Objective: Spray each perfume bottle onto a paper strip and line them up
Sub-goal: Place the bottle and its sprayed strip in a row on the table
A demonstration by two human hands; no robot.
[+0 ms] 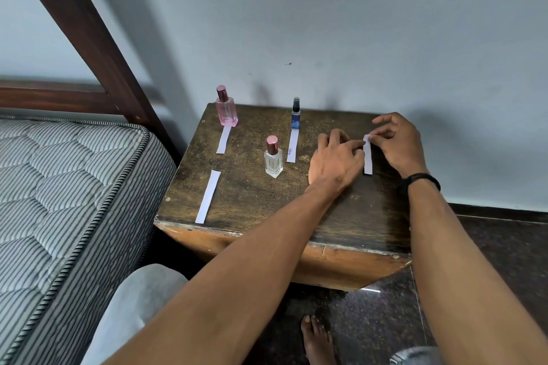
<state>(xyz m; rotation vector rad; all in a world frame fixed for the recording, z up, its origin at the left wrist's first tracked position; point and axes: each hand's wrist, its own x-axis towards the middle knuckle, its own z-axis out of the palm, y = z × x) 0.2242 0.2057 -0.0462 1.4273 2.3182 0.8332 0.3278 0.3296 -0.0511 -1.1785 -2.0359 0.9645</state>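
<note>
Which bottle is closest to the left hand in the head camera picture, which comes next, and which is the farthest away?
Counting from the left hand:
1. Clear bottle, on the table just left of the hand.
2. Slim blue bottle, behind the hand, by the wall, a little farther.
3. Pink bottle, far back-left corner of the table.

A worn, dark wooden counter [252,195] with chipped lighter edges stands against a pale blue-grey wall [326,38] marked with scuffs and dark smears. Left of the counter lies a striped, quilted mattress [59,201], with a dark wooden bed frame [89,47] behind it. Below the counter, the floor [489,246] is dark speckled stone.
</note>
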